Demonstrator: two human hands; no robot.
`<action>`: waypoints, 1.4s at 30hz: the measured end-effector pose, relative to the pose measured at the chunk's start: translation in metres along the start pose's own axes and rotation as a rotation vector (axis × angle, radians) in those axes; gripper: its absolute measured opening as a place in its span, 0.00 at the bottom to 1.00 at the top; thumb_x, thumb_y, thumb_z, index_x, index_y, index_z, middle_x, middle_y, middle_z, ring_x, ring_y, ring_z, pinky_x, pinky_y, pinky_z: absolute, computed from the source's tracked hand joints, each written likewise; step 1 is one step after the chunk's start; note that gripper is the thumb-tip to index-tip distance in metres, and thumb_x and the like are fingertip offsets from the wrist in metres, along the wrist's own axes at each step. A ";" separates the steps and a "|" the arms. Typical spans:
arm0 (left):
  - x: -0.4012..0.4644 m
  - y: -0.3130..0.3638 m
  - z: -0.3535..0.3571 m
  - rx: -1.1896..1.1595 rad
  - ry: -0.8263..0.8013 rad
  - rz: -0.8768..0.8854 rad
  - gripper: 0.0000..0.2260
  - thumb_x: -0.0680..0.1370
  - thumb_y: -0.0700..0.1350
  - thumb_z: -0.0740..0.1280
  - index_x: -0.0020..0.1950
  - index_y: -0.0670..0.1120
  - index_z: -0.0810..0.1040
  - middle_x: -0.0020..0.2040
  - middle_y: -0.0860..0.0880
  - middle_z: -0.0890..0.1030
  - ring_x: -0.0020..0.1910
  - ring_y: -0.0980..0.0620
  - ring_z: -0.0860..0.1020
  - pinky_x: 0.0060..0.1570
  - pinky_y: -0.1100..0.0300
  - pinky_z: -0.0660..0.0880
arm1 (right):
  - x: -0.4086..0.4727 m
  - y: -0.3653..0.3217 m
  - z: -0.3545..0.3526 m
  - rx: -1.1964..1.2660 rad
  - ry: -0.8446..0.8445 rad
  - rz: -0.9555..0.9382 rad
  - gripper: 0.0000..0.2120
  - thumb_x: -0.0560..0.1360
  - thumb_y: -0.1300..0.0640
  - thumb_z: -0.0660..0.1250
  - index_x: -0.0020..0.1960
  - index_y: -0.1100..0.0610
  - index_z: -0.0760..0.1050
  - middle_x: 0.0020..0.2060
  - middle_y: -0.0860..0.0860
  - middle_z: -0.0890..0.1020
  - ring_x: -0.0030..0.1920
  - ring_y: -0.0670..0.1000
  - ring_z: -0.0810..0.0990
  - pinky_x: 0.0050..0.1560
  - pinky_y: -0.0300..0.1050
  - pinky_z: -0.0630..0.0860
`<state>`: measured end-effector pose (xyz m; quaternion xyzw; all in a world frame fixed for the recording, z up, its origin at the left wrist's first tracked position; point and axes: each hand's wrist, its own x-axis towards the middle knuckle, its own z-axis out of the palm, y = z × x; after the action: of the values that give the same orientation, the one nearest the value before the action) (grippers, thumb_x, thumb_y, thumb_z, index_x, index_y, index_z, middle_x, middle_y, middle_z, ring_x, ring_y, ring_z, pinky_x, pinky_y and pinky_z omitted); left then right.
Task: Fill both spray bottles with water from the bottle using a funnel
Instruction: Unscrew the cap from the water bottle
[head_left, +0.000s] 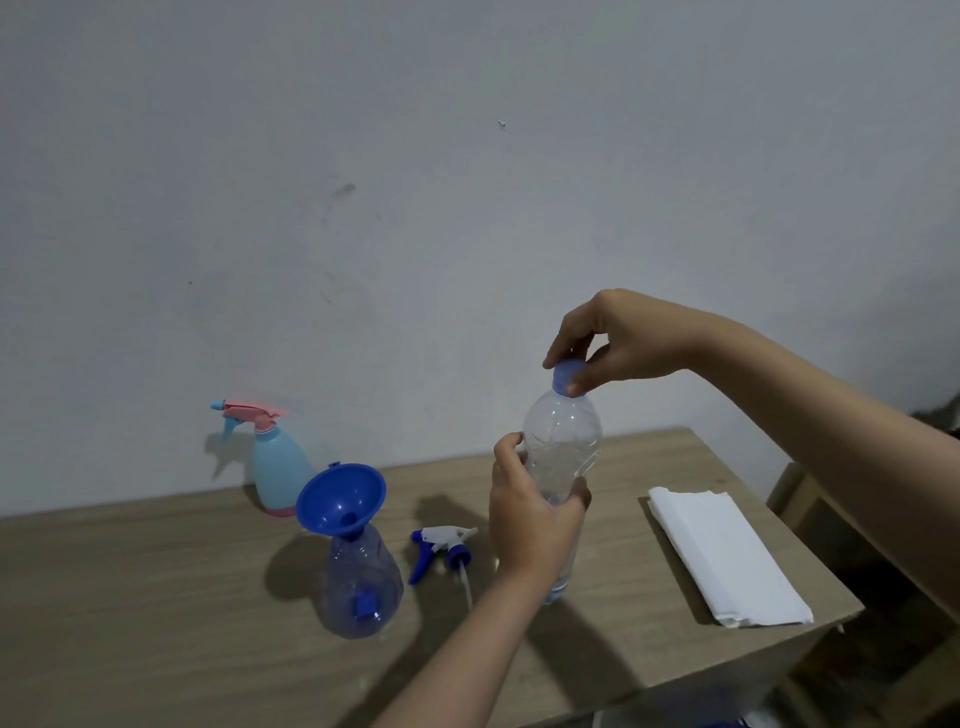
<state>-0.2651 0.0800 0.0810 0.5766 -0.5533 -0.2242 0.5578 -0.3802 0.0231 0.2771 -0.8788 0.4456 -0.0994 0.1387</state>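
Fingers (566, 358) of the right hand (618, 343) pinch the blue cap (567, 376) of the clear water bottle (561, 457), which the left hand (530, 514) grips upright on the wooden desk (156, 597). Left of it, a blue funnel (340, 499) sits in the clear spray bottle (361, 592). Beyond stands a bare grey wall (415, 182).

Head-height view down onto table (156, 597)

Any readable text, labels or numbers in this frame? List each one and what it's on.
None legible.
Water bottle: a bluish band near the base, below the left hand, too blurred to read.
Bottle cap: no print visible.
Clear spray bottle, light blue spray bottle, funnel, loose sprayer head, folded white paper: no text visible.
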 end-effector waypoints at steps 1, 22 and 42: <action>0.000 0.000 0.000 0.000 0.000 0.004 0.31 0.65 0.51 0.76 0.60 0.57 0.61 0.52 0.57 0.72 0.49 0.56 0.75 0.42 0.56 0.80 | 0.000 0.001 -0.001 0.027 -0.018 -0.010 0.13 0.68 0.61 0.76 0.51 0.52 0.83 0.44 0.42 0.84 0.47 0.41 0.82 0.55 0.47 0.79; 0.000 -0.002 0.001 -0.018 0.016 0.010 0.30 0.66 0.51 0.76 0.61 0.57 0.62 0.55 0.56 0.74 0.51 0.56 0.75 0.38 0.64 0.77 | -0.022 0.013 0.013 0.401 0.283 -0.041 0.12 0.68 0.61 0.77 0.50 0.54 0.81 0.48 0.49 0.85 0.50 0.47 0.83 0.56 0.44 0.78; -0.003 -0.006 0.005 -0.006 0.045 0.030 0.31 0.66 0.48 0.76 0.62 0.55 0.62 0.54 0.51 0.76 0.50 0.54 0.78 0.42 0.68 0.74 | -0.092 0.125 0.346 0.504 0.601 0.687 0.22 0.71 0.50 0.73 0.63 0.51 0.74 0.53 0.48 0.81 0.57 0.52 0.76 0.56 0.49 0.75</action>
<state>-0.2683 0.0791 0.0728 0.5716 -0.5485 -0.2044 0.5751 -0.4255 0.0808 -0.0946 -0.5538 0.6908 -0.4002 0.2368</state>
